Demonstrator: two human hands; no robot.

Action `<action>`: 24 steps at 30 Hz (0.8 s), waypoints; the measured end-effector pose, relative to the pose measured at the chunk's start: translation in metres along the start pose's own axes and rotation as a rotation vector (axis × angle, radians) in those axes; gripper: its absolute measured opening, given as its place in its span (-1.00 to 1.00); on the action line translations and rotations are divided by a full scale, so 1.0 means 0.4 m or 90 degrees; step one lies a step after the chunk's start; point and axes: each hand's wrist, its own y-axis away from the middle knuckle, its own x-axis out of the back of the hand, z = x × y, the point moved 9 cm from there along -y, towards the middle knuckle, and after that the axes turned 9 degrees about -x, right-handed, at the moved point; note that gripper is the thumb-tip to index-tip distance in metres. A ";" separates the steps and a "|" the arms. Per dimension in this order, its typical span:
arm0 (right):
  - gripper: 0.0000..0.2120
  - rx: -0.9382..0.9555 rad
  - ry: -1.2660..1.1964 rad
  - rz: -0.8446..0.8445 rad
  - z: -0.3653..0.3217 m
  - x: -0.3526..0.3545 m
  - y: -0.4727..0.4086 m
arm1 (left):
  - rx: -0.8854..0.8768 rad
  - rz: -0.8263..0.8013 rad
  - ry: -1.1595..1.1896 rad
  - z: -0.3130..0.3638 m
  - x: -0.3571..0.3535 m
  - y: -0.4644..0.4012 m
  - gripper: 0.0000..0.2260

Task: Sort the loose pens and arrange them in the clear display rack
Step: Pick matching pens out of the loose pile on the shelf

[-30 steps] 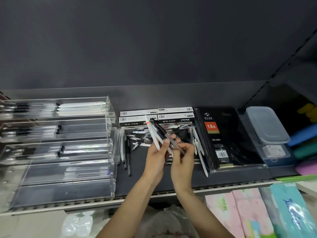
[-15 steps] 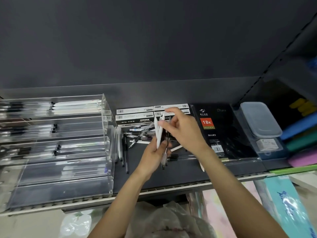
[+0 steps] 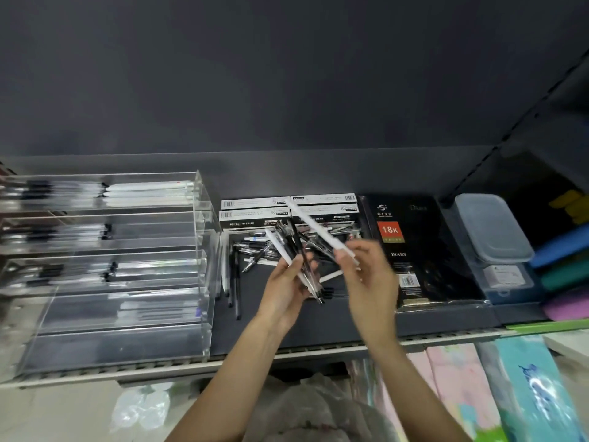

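My left hand grips a bundle of pens, black, clear and one white, fanned upward over the shelf. My right hand pinches a single white pen by its lower end; the pen slants up to the left, apart from the bundle. Under both hands lies a pile of loose pens on the dark shelf. The clear display rack stands to the left, its stepped tiers holding rows of black-and-clear and white pens.
Pen boxes lie behind the pile. A black diary sits to the right, then a lidded plastic box and coloured folders. The shelf's front edge runs below my wrists.
My right hand drew a white pen out of the bundle and moved right and down with it. My left hand keeps hold of the remaining pens.
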 end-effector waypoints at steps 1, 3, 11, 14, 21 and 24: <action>-0.95 0.017 0.039 0.021 0.016 -0.016 0.026 | -0.006 0.010 -0.004 -0.002 -0.010 0.002 -0.86; -0.93 0.041 0.070 0.046 0.033 -0.040 0.059 | -0.016 0.027 -0.014 -0.007 -0.027 0.007 -0.87; -0.85 0.124 0.191 0.109 0.017 -0.033 0.079 | 0.032 0.018 0.148 -0.029 -0.072 0.027 -0.81; -0.88 0.179 0.252 0.083 0.017 -0.048 0.088 | 0.015 0.011 0.213 -0.020 -0.078 0.027 -0.84; -0.87 0.294 0.263 -0.050 0.010 -0.075 0.116 | -0.016 0.047 0.152 -0.026 -0.015 0.032 -0.84; -0.79 0.221 0.154 -0.142 0.022 -0.082 0.130 | -0.047 0.042 0.158 0.000 0.015 0.052 -0.83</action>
